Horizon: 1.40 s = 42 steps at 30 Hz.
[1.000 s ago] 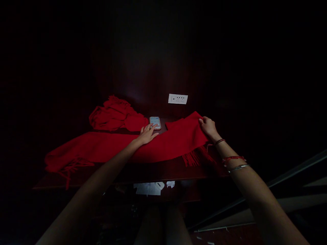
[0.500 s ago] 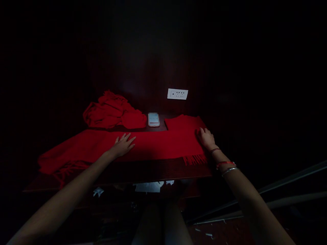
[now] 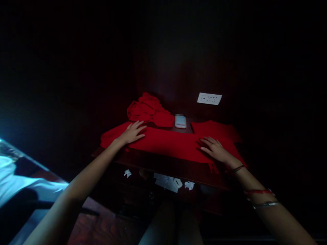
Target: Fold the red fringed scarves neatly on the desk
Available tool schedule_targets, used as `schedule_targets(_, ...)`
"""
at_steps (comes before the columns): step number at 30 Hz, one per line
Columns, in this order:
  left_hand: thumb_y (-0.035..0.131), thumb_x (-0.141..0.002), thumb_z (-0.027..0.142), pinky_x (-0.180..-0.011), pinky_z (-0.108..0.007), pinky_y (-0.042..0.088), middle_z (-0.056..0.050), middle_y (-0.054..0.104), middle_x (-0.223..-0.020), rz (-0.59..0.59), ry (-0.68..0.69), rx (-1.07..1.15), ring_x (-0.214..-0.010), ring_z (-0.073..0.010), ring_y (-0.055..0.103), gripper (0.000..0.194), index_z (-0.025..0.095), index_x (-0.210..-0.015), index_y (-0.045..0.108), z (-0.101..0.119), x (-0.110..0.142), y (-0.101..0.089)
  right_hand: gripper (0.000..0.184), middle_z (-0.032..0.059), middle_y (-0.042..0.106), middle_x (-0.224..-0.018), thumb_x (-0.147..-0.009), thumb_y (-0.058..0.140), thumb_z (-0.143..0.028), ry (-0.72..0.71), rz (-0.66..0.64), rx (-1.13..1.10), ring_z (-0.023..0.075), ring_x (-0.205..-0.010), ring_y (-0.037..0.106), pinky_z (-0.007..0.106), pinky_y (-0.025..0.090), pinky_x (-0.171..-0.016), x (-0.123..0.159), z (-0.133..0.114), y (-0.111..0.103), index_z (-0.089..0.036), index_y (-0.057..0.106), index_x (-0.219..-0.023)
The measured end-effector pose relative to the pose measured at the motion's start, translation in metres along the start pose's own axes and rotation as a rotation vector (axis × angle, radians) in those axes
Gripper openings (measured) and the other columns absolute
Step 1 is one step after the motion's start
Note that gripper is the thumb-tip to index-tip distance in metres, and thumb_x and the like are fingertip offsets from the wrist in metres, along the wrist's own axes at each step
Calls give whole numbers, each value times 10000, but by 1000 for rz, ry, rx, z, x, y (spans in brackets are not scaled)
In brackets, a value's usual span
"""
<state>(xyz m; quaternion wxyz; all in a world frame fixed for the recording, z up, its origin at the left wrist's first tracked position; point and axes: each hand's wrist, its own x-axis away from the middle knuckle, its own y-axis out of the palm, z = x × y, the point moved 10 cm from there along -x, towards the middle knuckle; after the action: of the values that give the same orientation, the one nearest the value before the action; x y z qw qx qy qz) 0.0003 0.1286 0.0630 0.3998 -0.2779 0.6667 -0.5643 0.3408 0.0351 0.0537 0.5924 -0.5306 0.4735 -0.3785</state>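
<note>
In the head view, a long, flat red woven cloth with fringe (image 3: 166,144) lies lengthwise across a dark brown wooden table (image 3: 153,161), in front of a crumpled red fabric heap (image 3: 150,110) and a pale-screened rectangular phone (image 3: 180,121). The cloth looks light, soft and limp, unlikely to break but apt to wrinkle or slide on the smooth wood; its long edges or 2 ends, away from the loose fringe, seem the best places to take hold, with both hands spaced apart so the middle does not sag. The left hand (image 3: 131,132) rests palm down near the cloth's left end, fingers spread, pinching nothing. The right hand (image 3: 216,149) lies palm down toward the right end, fingers extended and slightly parted, with no fold visibly caught. Both forearms reach forward from the lower corners, angling inward, the right wearing 3 bands; how hard either palm presses I cannot tell.
</note>
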Motion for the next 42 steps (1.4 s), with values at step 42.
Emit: schedule_targets(42, 486, -731, 293, -843, -271, 353, -28, 448, -1190, -79, 587, 278, -1022, -160, 444, 663, 266, -1298, 143, 187, -18, 17, 382, 59, 570, -1025, -720, 419, -138, -241, 210, -166, 167, -942, 509, 327, 394, -837, 31, -46, 1, -188, 501, -1089)
